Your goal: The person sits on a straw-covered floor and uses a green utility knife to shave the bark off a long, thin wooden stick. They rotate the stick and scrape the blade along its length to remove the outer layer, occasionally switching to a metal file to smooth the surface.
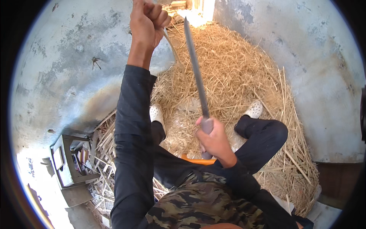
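Note:
My right hand (217,138) is wrapped round the brown handle of a long knife (196,66). Its narrow dark blade points up and away, in front of my body. High at the upper left, my left hand (148,23) is raised at the end of my outstretched arm, fingers curled closed. From beside its palm a thin tan strip (172,47), like split bamboo, slants down toward the straw; its upper end is hidden by the hand. The blade and the strip are apart.
A heap of straw-like shavings (228,61) covers the floor between worn blue-grey walls (305,57). My feet in white clogs (254,109) rest on it; something orange (198,161) shows under me. At left stands a small wooden frame (68,162) beside split sticks (103,168).

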`<state>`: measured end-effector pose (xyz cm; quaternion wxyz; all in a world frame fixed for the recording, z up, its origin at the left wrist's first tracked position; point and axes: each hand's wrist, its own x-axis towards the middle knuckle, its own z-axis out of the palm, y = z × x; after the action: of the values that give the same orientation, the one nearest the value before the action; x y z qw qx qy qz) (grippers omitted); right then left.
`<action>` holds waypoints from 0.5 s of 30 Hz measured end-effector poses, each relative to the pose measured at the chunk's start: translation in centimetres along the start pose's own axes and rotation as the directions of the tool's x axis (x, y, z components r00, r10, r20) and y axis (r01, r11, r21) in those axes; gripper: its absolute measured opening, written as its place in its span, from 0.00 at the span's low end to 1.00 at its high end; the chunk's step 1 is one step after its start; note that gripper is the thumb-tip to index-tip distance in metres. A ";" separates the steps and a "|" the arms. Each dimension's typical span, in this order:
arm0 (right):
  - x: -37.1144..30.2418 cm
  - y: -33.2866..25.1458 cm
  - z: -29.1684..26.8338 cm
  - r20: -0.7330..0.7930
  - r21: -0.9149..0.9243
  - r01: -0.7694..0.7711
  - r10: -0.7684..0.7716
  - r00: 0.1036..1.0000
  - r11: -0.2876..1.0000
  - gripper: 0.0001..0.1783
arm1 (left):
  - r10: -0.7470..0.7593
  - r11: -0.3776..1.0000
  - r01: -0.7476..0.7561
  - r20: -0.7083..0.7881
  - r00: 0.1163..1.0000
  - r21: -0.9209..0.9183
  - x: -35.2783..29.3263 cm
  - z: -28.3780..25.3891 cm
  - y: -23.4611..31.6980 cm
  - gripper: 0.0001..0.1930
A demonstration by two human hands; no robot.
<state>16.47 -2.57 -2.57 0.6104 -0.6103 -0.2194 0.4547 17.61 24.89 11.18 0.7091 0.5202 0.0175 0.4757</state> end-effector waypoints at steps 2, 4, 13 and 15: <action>-0.4 -0.2 0.6 -0.038 0.000 0.123 -0.122 0.992 0.992 0.10 | 0.037 0.999 -0.037 -0.005 0.999 0.016 -0.1 0.1 0.0 0.27; -0.5 0.7 1.4 -0.081 -0.001 0.153 -0.153 0.985 0.988 0.10 | 0.030 0.989 -0.030 -0.003 1.000 -0.143 0.9 -0.3 -1.5 0.26; -1.8 3.4 -1.9 -0.033 0.111 -0.135 0.139 0.990 0.985 0.13 | 0.040 0.999 -0.040 0.001 0.999 -0.016 0.3 1.3 -0.9 0.28; -1.9 1.1 -1.1 -0.016 0.146 -0.048 0.051 0.999 0.988 0.10 | 0.048 0.998 -0.048 0.010 0.999 -0.029 0.0 1.5 -0.8 0.28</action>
<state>16.14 -4.92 -3.20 0.6439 -0.5740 -0.1643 0.4784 18.90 23.84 11.27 0.7050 0.5125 -0.0057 0.4902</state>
